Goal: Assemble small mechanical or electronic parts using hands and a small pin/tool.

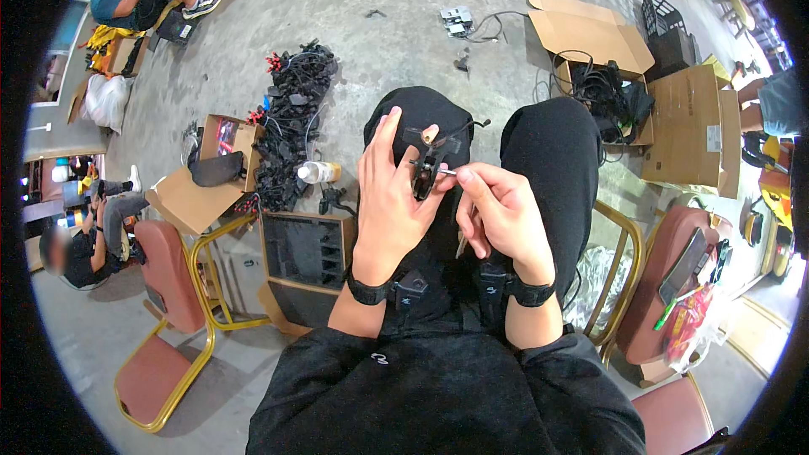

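Observation:
Above my lap, my left hand (394, 190) is closed around a small black device (428, 170) with a short thin black cable sticking out to its right. The device's exact kind I cannot make out. From the right, my right hand (497, 206) pinches a thin silver rod (447, 172) between thumb and forefinger. The rod's tip meets the side of the device, and its other end is hidden in the fingers. Each wrist wears a black strap with a small black box (410, 288) on it.
Left of my legs lie a heap of black cabled devices (291, 131), a bottle (318, 172) and a black foam-lined case (308, 248). An open carton of cables (602, 93) stands front right. Chairs (173, 274) flank me; two people (126, 4) sit at the left.

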`<state>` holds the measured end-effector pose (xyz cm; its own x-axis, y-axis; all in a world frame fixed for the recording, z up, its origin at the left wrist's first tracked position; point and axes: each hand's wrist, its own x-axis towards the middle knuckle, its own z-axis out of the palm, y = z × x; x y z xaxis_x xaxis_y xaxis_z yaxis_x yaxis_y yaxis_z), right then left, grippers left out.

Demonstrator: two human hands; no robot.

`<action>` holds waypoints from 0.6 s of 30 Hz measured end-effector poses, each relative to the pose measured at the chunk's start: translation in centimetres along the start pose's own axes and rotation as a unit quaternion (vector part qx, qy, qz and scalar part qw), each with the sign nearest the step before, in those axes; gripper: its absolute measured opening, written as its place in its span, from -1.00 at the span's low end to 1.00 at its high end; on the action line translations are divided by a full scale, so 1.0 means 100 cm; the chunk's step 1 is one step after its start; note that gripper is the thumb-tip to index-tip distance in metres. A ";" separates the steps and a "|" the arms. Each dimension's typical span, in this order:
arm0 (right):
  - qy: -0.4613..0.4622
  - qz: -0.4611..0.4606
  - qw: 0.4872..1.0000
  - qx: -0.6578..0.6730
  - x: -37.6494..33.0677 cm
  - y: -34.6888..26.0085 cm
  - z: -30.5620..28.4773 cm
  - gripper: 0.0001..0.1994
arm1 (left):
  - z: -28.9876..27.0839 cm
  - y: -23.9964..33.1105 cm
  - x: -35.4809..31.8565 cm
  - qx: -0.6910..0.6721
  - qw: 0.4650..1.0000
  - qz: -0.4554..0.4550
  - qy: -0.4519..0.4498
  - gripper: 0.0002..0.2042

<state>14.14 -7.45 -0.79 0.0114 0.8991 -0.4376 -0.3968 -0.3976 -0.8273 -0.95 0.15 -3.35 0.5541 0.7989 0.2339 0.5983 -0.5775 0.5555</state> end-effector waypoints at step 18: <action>0.047 -0.154 0.976 -0.148 0.002 0.012 -0.009 -0.79 | 0.000 0.002 0.000 -0.005 1.000 -0.006 0.027 -0.56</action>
<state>14.50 -7.92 -2.14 0.1781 0.9691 -0.1706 -0.0783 -0.1589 -0.9842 -0.83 0.01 -3.20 0.5144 0.8142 0.2691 0.5997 -0.5658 0.5659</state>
